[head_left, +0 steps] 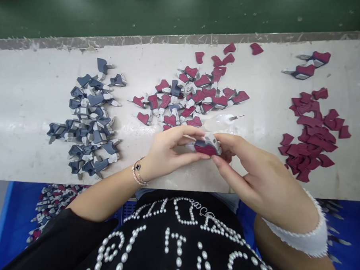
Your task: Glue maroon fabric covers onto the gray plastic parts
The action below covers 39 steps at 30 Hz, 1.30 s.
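Note:
Between my two hands is a small grey, dark-blue and maroon plastic part (pixel 205 147), held just above the near side of the table. Fingers and thumb of my left hand (pixel 175 148) grip its left end. My right hand (pixel 250 166) pinches its right end, the thumb at the lower corner; some right fingertips are hidden behind it. Just beyond my hands lies a clear bottle with a thin needle tip (pixel 228 120). Past it spreads a pile of similar parts with maroon pieces (pixel 199 94).
To the left lies a heap of dark-blue and grey parts (pixel 92 125). Loose maroon pieces (pixel 312 137) are heaped on the right, with two maroon-faced parts (pixel 303 71) beyond. Below the table edge stand blue bins (pixel 16 223) with more parts. A green surface (pixel 185 16) runs behind.

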Motion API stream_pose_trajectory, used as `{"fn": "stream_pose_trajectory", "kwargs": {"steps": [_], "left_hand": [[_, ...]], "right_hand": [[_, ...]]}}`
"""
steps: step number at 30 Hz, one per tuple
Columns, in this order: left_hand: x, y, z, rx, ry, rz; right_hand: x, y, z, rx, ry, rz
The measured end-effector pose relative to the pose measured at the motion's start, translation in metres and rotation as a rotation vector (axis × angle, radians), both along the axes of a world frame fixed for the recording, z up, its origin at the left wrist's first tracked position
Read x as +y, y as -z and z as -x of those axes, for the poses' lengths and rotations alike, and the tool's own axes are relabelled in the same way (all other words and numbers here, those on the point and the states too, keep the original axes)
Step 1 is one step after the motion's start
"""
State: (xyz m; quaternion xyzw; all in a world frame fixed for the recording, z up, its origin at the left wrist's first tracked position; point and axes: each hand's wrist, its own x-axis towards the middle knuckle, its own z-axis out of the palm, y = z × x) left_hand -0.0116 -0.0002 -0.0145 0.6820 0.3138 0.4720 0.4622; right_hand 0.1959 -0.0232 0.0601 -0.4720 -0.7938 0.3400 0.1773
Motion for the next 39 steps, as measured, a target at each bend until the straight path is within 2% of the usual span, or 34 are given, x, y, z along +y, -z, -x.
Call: {"fn": "stream_pose_trajectory", "kwargs": {"steps": [4, 9, 11, 16, 21, 25, 30, 34, 39], "left_hand": [[-0.003, 0.000, 0.002, 0.205, 0.030, -0.105], [-0.010, -0.010, 0.000, 0.304, 0.107, -0.030], [-0.012, -0.013, -0.001, 0.277, 0.126, 0.033], [-0.013, -0.018, -0.002, 0.154, 0.230, 0.338], [-0.013, -0.018, -0.003, 0.096, 0.253, 0.454], [-0.009, -0.015, -0.002, 0.100, 0.253, 0.410], [-0.005, -0.016, -0.001, 0.192, 0.336, 0.215], [-0.009, -0.016, -0.003, 0.205, 0.273, 0.152], [-0.019, -0.007, -0.006, 0.203, 0.163, 0.085]], "right_hand": [[0.000, 0.004, -0.005, -0.069, -0.032, -0.043], [0.000, 0.005, -0.011, -0.060, -0.173, -0.007], [0.001, 0.003, -0.012, -0.057, -0.203, 0.005], [0.003, -0.001, -0.013, -0.032, -0.274, -0.003], [0.003, 0.000, -0.016, -0.023, -0.283, -0.005], [0.004, 0.003, -0.017, -0.026, -0.230, 0.003], [0.001, 0.007, -0.015, -0.024, -0.148, 0.058], [-0.004, 0.009, -0.009, -0.041, -0.139, 0.029], [-0.005, 0.012, -0.002, -0.022, -0.127, 0.035]]}}
